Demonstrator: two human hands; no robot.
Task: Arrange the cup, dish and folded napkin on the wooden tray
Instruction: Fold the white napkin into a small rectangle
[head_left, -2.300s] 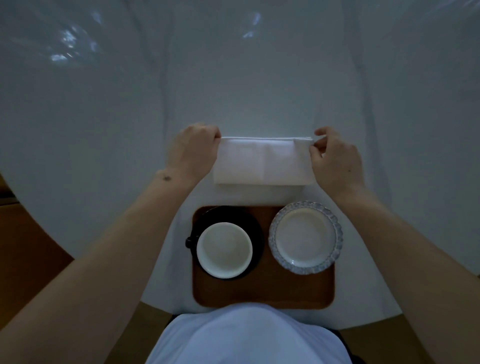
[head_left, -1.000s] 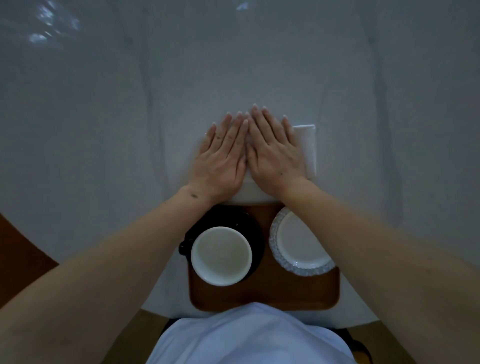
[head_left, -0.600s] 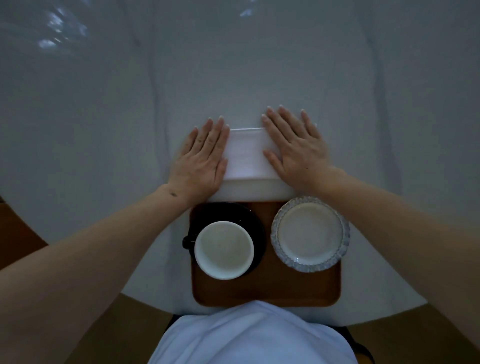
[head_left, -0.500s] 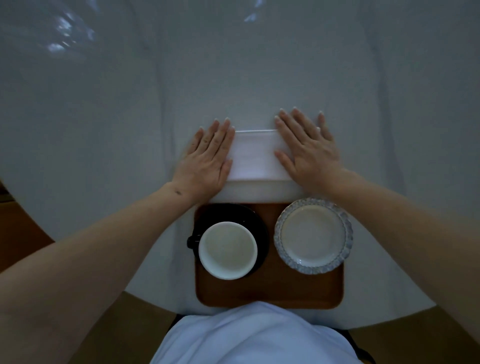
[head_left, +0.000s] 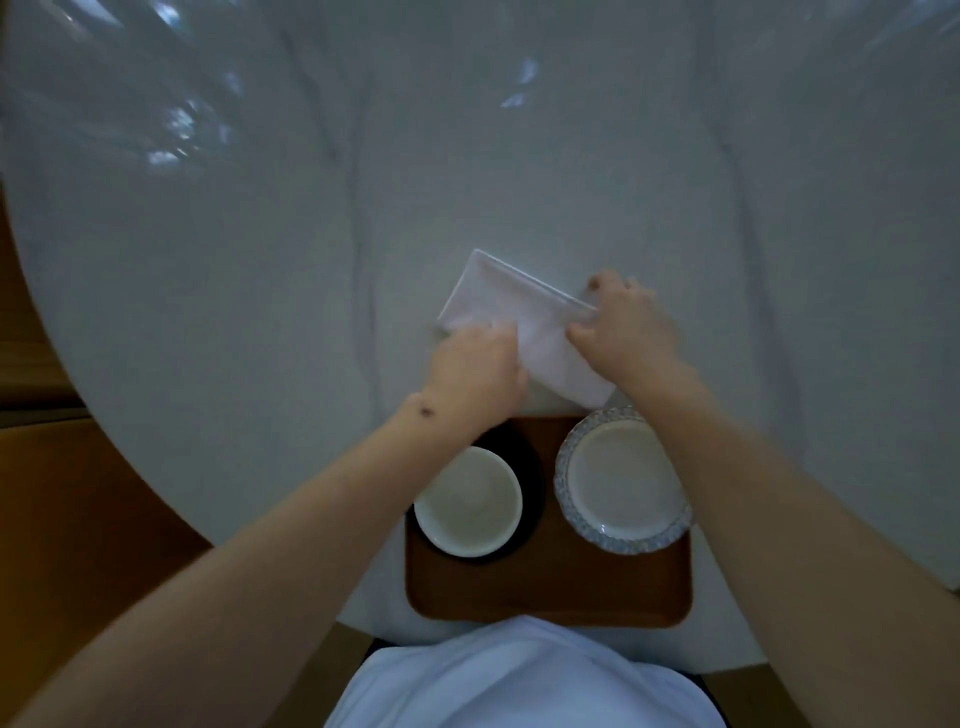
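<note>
Gripping one napkin (head_left: 524, 322): two hands, left hand (head_left: 475, 371), right hand (head_left: 626, 330).

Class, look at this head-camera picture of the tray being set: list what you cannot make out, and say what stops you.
- Left hand fingers: motion-blurred; grip on the napkin unclear.
- Napkin's near edge: hidden behind both hands.
- Cup handle: covered by the left forearm.
- Wooden tray near edge: partly hidden by the white shirt.
- Dish rim pattern: too dim to read.

I'm sitting at a dining table (head_left: 218, 291) draped in a white cloth (head_left: 571, 156), tray (head_left: 545, 587) near me.
</note>
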